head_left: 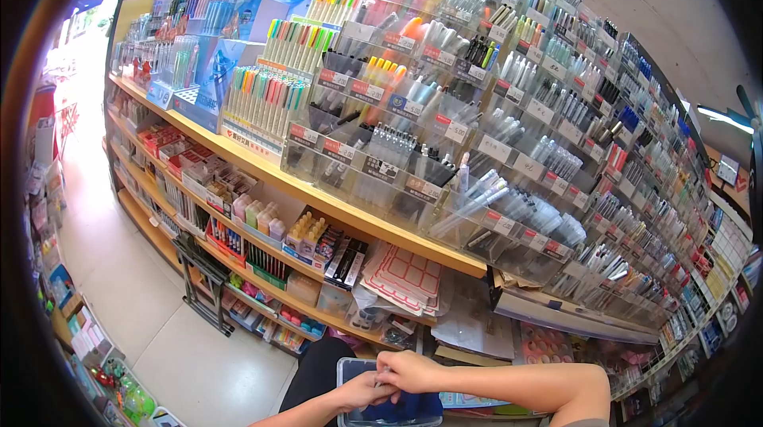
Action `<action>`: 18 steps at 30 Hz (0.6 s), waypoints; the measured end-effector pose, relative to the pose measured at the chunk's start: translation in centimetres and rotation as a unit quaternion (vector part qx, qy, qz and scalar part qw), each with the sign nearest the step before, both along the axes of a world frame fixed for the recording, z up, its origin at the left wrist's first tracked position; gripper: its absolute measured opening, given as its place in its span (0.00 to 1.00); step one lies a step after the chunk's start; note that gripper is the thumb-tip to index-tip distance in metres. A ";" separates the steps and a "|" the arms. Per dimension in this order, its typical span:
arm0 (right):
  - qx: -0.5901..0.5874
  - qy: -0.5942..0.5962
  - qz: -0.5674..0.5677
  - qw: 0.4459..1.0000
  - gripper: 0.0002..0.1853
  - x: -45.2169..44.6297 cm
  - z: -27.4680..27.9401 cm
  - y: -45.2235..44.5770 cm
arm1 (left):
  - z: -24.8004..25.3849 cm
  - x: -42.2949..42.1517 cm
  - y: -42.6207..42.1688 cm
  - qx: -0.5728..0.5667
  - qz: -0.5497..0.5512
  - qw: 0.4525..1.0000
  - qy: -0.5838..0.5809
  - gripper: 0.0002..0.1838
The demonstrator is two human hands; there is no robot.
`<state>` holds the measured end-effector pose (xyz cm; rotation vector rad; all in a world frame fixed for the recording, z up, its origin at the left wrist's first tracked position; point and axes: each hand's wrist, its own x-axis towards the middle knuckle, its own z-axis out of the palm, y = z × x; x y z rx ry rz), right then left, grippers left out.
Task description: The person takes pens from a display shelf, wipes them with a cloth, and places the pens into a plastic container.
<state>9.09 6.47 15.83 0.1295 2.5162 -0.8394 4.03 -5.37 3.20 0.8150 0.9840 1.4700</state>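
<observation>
Both hands meet at the bottom centre, over a clear plastic box [346, 371] with something dark blue inside, near dark-clothed legs. My left hand [364, 392] comes in from the lower left, its fingers curled against the other hand. My right hand [407, 372] reaches in from the right, bent over the left fingertips. Both hands are closed around something small that I cannot make out between the fingers. The box lies beneath them, its rim showing at the left.
Tiered clear racks [381, 165] of pens with price tags rise ahead. Below the wooden shelf edge [373, 224] are boxes, bottles and red-framed label sheets [404, 274]. A folded black stand [203, 284] leans at the left by the tiled floor [171, 347]. More goods line the far left.
</observation>
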 end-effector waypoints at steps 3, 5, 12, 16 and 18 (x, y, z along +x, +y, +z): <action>0.006 0.135 -0.020 0.991 0.09 -0.1 1.3 1.1 | -0.1 -0.1 0.3 -0.001 0.004 1.000 -0.027 0.10; 0.034 0.252 0.009 0.967 0.09 -0.4 3.8 2.3 | 1.2 -0.3 0.1 0.007 -0.004 0.999 -0.036 0.10; 0.015 0.466 -0.204 0.861 0.05 0.6 19.1 6.3 | 0.7 -0.4 0.3 0.012 -0.042 0.998 -0.047 0.11; 0.071 0.629 -0.221 0.742 0.04 0.9 25.9 9.0 | 0.8 -0.3 0.4 0.021 -0.048 0.998 -0.047 0.11; 0.143 0.669 -0.222 0.695 0.05 0.7 28.6 10.5 | 0.8 -0.3 0.4 0.021 -0.048 0.998 -0.045 0.11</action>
